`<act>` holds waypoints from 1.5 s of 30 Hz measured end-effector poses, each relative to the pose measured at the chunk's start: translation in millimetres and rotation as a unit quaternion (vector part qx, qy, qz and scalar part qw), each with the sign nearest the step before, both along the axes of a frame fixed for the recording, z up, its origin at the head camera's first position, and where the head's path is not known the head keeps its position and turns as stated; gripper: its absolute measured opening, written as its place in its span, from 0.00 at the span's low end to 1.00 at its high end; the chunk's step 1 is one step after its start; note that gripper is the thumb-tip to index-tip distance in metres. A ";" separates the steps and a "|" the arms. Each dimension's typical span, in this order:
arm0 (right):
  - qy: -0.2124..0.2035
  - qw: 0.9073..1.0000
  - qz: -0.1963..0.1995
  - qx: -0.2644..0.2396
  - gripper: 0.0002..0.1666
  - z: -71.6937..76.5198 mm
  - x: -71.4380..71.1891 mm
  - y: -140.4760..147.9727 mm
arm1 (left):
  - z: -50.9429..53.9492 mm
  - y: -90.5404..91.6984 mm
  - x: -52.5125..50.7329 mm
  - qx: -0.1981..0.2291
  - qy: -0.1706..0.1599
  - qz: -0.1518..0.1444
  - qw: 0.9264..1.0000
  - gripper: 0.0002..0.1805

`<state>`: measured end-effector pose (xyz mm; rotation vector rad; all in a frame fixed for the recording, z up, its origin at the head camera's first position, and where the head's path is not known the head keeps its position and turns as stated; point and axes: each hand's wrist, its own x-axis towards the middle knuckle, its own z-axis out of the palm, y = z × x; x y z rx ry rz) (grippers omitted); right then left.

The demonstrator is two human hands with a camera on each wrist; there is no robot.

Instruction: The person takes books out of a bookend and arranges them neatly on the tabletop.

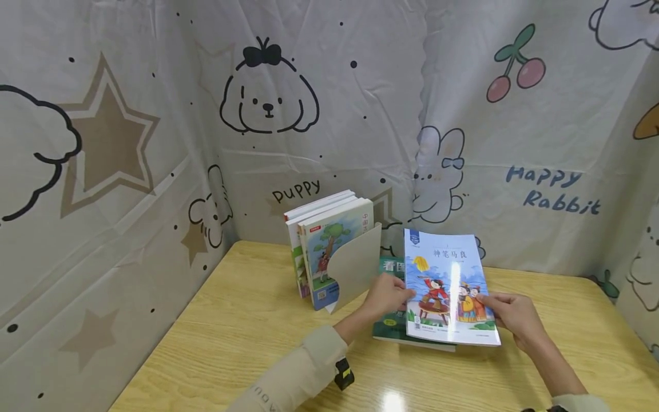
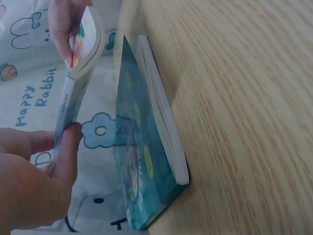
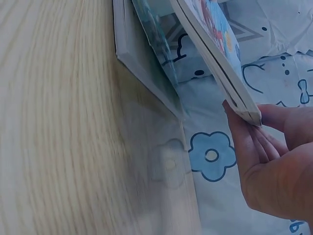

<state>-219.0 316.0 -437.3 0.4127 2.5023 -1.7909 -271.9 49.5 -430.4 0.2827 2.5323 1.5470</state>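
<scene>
A thin blue picture book [image 1: 445, 286] with costumed figures on its cover is held up over the table, tilted toward the head camera. My left hand [image 1: 387, 296] pinches its left edge, the spine side, between thumb and fingers, as the left wrist view also shows. On the opposite edge my right hand [image 1: 516, 316] grips it, thumb on the cover and fingers behind in the right wrist view. Below it a green book [image 2: 142, 142] lies on the tabletop, its cover slightly lifted from the pages. The blue book hides much of the green one in the head view.
Left of the hands stands a cream book holder [image 1: 359, 266] with several upright books, the front one a children's book [image 1: 329, 249] with a tree on its cover. Wood-grain table [image 1: 216, 337] runs beneath. A printed curtain [image 1: 340, 114] borders the table's back and sides.
</scene>
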 end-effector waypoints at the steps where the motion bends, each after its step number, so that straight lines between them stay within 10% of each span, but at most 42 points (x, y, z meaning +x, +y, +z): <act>1: -0.001 1.000 -0.001 0.008 0.38 -0.2 -0.2 1.6 | -0.5 1.8 -0.4 -0.002 0.004 0.000 1.000 0.08; 22: -0.023 0.998 -0.019 0.063 0.35 -6.8 3.2 27.6 | -1.6 30.2 3.2 -0.045 0.006 0.003 0.999 0.10; 45: -0.055 0.991 -0.018 0.121 0.47 -13.8 5.1 46.2 | -25.2 54.8 4.9 -0.072 0.022 0.001 0.997 0.14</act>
